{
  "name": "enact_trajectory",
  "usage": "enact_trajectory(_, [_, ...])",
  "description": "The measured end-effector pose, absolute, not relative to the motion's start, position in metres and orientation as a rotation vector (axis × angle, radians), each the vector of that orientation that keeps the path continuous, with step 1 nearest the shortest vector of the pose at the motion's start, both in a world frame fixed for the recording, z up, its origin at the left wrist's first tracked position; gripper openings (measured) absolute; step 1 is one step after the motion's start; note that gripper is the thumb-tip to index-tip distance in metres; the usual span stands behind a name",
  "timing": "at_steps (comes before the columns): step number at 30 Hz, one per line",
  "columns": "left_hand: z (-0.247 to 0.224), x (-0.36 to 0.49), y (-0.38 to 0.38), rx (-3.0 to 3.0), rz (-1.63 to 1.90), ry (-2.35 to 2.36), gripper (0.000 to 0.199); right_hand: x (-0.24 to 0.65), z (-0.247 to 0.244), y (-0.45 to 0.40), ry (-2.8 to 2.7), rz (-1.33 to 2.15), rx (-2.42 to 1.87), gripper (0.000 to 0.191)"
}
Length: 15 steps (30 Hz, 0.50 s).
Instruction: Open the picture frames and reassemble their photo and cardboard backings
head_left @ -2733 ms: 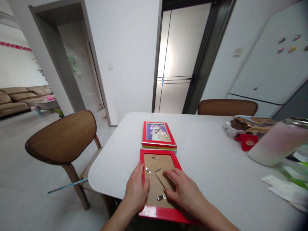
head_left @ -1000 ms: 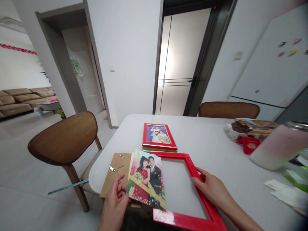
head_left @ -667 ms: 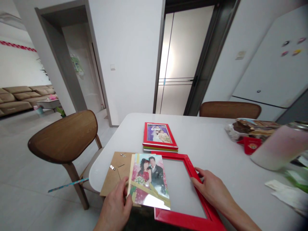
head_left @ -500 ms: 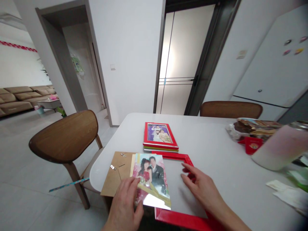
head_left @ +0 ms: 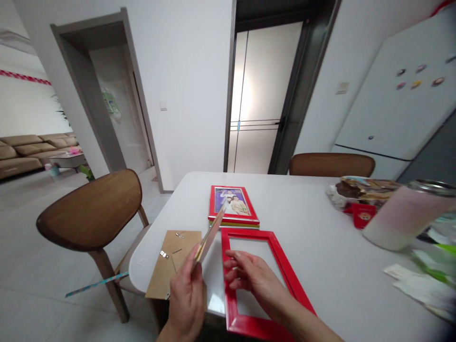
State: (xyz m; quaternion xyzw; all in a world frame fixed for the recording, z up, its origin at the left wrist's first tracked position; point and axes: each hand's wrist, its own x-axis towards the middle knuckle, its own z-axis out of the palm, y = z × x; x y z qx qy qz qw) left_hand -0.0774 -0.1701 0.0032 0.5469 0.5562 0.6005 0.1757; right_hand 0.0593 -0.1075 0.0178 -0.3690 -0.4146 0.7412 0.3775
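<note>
The left hand (head_left: 187, 294) is closed on thin sheets (head_left: 211, 236), tilted edge-on; the right hand (head_left: 252, 276), half open and empty, is positioned over the red frame (head_left: 284, 266)

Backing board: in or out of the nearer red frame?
Out: the backing board lies left of the nearer red frame, whose opening shows white tabletop.

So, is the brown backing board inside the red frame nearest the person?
No, the brown backing board lies to the left of the red frame, with white tabletop showing between them.
</note>
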Motion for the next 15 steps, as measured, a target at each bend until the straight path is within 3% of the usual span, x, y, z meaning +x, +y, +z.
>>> enact_trajectory(3, [0.012,-0.051,-0.170,1.015,1.779,1.322,0.035,0.064,0.005,-0.107,-0.883,1.894,-0.905,0.029])
enact_trajectory(6, [0.006,-0.028,-0.167,0.837,1.684,1.113,0.044,0.082,0.002,-0.098,-0.790,1.682,-0.873,0.034])
enact_trajectory(15, [-0.025,-0.052,-0.176,1.788,1.166,1.458,0.049,0.153,0.011,-0.070,-1.345,1.565,-1.335,0.049])
